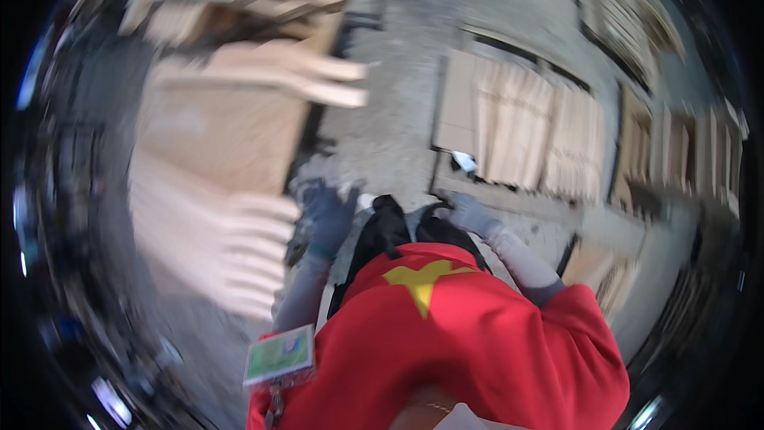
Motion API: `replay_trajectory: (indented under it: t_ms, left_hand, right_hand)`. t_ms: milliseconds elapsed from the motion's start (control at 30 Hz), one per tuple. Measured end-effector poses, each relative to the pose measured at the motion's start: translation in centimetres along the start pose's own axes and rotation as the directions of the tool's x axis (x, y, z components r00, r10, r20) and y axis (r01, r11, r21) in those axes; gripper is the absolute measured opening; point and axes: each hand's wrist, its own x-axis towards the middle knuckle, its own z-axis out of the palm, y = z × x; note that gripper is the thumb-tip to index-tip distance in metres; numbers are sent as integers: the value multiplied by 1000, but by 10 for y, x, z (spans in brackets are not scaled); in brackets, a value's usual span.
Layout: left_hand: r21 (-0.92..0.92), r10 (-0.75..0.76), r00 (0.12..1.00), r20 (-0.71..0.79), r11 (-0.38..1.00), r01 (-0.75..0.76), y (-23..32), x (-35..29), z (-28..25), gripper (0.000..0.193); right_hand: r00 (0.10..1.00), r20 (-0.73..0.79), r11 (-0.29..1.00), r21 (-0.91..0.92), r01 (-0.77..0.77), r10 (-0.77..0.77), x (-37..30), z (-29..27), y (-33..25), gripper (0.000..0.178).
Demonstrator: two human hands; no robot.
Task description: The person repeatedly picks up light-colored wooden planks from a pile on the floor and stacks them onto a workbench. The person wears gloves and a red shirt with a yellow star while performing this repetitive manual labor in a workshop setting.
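Note:
My left hand (328,213), in a grey glove, hangs beside the right edge of a pallet of wooden pieces. Its fingers are blurred but spread apart, with nothing seen in them. Next to it, a row of curved, pale wooden pieces (231,247) lies on the near part of the stack. My right hand (471,213), also gloved in grey, is in front of my right thigh; its fingers look loosely stretched, and no object shows in them. Black trousers (383,227) show between the hands.
More shaped wooden pieces (270,64) jut out from the far end of the left stack. Ahead on the right stands a pallet with rows of upright pale pieces (517,123). Further wooden stacks (633,24) line the right side. Concrete floor (390,127) runs between.

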Motion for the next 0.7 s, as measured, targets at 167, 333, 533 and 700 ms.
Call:
replay_trajectory:
  t_ms: [167,333,533,700]
  left_hand:
    - [93,85,993,83,991,-92,80,2,47,66]
    - [-43,215,937,275,976,-211,146,0,92,70]
    - [-128,429,814,391,901,-414,218,11,115,71]
    - [-144,510,725,463,850,-507,225,50,130,75]
  right_hand:
    - [985,-122,990,89,-110,120,-60,-10,102,58]
    - [964,-136,966,150,-210,231,-112,-18,171,57]
    - [853,-312,888,337,-312,418,-154,-15,231,58]
    - [738,-369,793,489,-363,565,-170,15,253,54]
